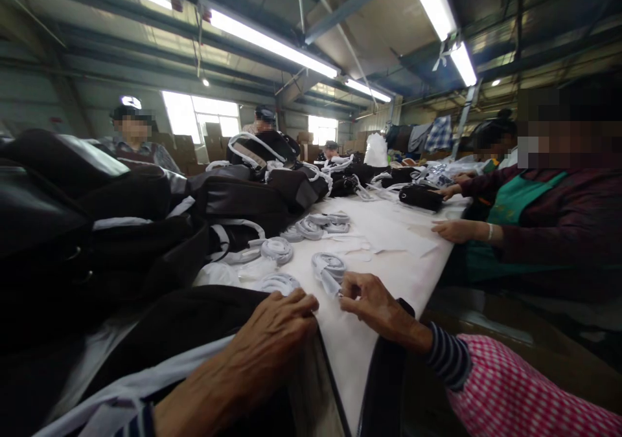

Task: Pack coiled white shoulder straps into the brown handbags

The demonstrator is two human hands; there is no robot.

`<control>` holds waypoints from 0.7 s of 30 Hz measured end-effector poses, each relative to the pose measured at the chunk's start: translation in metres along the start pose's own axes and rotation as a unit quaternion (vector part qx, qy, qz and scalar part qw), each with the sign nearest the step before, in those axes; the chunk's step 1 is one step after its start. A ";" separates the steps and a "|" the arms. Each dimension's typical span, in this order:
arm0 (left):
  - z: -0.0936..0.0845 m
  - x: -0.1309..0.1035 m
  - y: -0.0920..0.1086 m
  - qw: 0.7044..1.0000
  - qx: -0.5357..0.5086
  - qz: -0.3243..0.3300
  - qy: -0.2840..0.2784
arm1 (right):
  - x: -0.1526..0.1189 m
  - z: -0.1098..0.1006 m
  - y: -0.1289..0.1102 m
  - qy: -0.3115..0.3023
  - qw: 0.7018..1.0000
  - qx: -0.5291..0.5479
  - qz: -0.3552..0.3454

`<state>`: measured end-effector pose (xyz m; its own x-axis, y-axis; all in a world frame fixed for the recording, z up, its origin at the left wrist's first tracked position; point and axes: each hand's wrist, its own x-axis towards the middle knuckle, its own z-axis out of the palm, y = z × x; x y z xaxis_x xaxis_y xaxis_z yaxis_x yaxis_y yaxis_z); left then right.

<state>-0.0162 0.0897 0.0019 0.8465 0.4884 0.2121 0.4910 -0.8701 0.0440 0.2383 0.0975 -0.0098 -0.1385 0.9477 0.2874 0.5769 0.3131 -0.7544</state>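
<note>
My left hand (279, 327) lies over a black bag (194, 324) at the near left. Its fingers are curled together at the bag's edge, and the fingertips are partly hidden. To the right, above the white table, my right hand (374, 304) is closed in a pinch at the loose tail of a white wrapped coil (329, 267). The coil rests on the table just beyond both hands. A long white wrapped strap (170, 372) runs across the bag, partly under my left forearm. Below my right wrist stands a dark upright edge (386, 379), whose kind I cannot make out.
Several more white coils (276, 250) lie further along the table (340, 353). Black bags (238, 201) pile high on the left. White sheets (389, 223) cover the table's middle. A co-worker in a green apron (522, 197) reaches in from the right; other people are farther back.
</note>
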 end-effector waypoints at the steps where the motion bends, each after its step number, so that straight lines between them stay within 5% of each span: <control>1: 0.000 0.009 -0.001 1.000 -0.004 -0.011 -0.003 | -0.001 -0.004 -0.002 -0.004 1.000 0.025 0.005; 9: 0.002 0.041 -0.010 0.999 -0.008 0.036 0.004 | -0.002 -0.010 -0.014 -0.089 0.961 0.255 0.065; 21: 0.003 0.068 -0.011 0.998 0.028 0.011 -0.061 | -0.006 -0.024 -0.007 -0.099 0.943 0.288 0.137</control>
<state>0.0370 0.1328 0.0126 0.8746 0.4761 0.0916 0.4792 -0.8776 -0.0145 0.2548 0.0880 0.0075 -0.2285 0.9728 -0.0370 0.0883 -0.0171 -0.9959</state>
